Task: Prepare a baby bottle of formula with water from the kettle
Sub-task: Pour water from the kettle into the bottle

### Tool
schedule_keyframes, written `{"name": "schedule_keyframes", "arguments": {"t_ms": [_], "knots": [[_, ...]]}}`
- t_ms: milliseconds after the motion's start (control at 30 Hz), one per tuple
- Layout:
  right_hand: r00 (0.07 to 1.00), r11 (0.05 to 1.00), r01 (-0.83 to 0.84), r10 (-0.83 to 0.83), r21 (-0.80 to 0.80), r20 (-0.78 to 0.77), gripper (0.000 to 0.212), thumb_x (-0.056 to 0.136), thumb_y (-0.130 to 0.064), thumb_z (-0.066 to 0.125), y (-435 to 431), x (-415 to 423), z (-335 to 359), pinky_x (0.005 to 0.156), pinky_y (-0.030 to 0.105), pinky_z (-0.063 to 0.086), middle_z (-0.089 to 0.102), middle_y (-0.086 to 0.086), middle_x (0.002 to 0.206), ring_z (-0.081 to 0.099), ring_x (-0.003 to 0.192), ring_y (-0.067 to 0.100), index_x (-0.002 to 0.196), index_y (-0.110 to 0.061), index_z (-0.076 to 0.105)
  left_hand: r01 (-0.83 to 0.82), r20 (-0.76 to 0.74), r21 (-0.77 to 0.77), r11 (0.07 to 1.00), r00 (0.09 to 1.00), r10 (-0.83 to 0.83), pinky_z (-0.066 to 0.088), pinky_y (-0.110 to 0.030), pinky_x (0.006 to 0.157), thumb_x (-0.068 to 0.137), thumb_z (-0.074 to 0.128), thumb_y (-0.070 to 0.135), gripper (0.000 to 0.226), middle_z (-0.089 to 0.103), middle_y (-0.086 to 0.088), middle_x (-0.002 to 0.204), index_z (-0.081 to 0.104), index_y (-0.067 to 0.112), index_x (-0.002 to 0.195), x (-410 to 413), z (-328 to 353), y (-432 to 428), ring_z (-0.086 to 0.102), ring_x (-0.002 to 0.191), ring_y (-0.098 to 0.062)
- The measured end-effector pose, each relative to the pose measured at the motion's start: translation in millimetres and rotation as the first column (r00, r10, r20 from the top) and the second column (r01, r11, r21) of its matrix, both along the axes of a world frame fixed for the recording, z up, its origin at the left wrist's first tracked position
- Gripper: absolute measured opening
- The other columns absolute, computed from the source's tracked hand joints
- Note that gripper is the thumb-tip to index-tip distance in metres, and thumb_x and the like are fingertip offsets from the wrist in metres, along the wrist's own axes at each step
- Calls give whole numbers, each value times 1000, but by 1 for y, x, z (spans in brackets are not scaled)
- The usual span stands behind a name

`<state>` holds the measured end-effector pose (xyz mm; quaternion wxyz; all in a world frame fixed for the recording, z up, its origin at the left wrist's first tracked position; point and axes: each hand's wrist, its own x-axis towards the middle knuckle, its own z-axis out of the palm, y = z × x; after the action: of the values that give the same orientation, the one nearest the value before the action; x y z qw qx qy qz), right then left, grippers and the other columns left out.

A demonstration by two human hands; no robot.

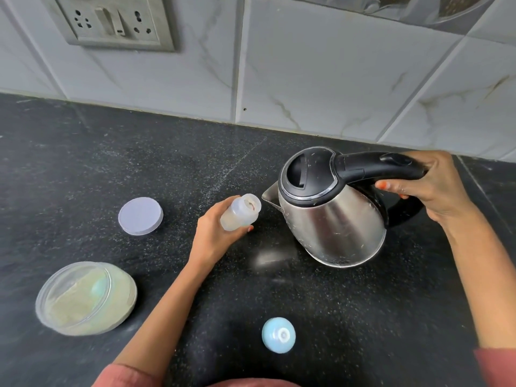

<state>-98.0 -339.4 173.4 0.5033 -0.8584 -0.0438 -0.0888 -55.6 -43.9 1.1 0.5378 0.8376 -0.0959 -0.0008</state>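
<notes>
The fingers (396,187) of the right hand (435,185) are curled tight round the black handle of the kettle (332,219), with the thumb lying along the top of the handle. The fingers of the left hand (213,236) wrap the bottle (240,213) from beneath, and its thumb is pressed across the lower side.

The black speckled worktop (83,163) fills most of the view. Along its back edge it meets a grey-veined tiled wall (321,65), where a socket plate (111,20) sits high on the left.

The steel kettle is near the back edge, right of the middle. Its lid is down and it is tipped leftward; whether its base touches the worktop cannot be told.

Toward the front left corner stands a clear round tub (83,300) of pale powder, open-topped, with something pale blue lying inside. Behind it a flat lavender lid (140,215) lies on the worktop, apart from the tub.

The small, cloudy, uncapped bottle is held over the middle of the worktop. It is tilted so its mouth faces the kettle's spout, just beside it and not touching.

Near the front edge, between the two forearms, a pale blue teat ring (278,335) lies alone.
</notes>
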Motion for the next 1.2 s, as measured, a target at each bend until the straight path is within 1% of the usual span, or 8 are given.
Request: {"name": "schedule_keyframes", "arguments": {"t_ms": [133,300,400,500,567,667,1000,1200], "knots": [[1000,1000,-4,4,-7,-1,29,50,-21,76,5,3,3,37,12,37,63,-16,54,50,43,2,72,-40,72,9,-8,13,1000,1000,-9,29,5,80,62,84,18,62,62,9,112,60,23,119,0,0,-2,52,100,-3],[999,999,-33,32,-28,-25,32,49,-18,82,11,5,9,38,10,38,63,-18,53,51,43,-1,69,-41,71,19,-17,29,999,1000,-19,32,-4,81,63,84,20,62,63,5,115,60,21,120,0,-1,-1,54,103,-9],[998,998,-45,43,-46,-37,29,46,-37,86,15,5,14,39,11,40,65,-19,57,53,46,0,71,-42,72,17,-15,26,1000,1000,-16,31,-1,81,63,85,19,62,64,4,115,60,20,119,-1,-1,-1,54,102,-8],[1000,996,-20,19,-84,-23,35,57,-15,84,16,6,16,41,12,42,67,-20,59,55,48,0,71,-45,71,28,-21,27,999,999,-28,34,-9,84,63,84,20,62,64,3,116,60,19,120,-1,-2,-1,55,105,-11],[998,998,-39,37,-55,-49,27,48,-42,86,20,6,18,45,11,43,67,-21,60,56,51,-1,72,-44,71,27,-29,32,999,999,-26,33,-11,86,64,84,20,63,63,3,118,59,19,122,-1,-2,-1,54,108,-11],[996,997,-67,65,-31,-65,46,33,-67,78,23,7,21,51,5,42,67,-25,61,59,55,-6,72,-44,71,21,-30,30,999,999,-20,33,-11,87,64,84,21,63,62,4,119,59,21,122,-1,-2,-1,52,107,-8],[997,992,-62,55,-112,-57,49,30,-71,76,25,9,24,59,5,45,67,-28,64,62,62,-7,72,-47,70,28,-12,14,1000,1000,-27,33,-10,85,63,84,19,62,63,4,116,59,20,121,0,-1,0,52,103,-6],[998,990,-56,51,-129,-42,47,31,-72,75,24,8,24,58,5,45,67,-27,63,61,60,-7,70,-47,70,31,-14,14,999,999,-31,30,-1,83,63,84,20,62,63,5,117,59,21,121,1,-4,2,52,104,-5]]}}
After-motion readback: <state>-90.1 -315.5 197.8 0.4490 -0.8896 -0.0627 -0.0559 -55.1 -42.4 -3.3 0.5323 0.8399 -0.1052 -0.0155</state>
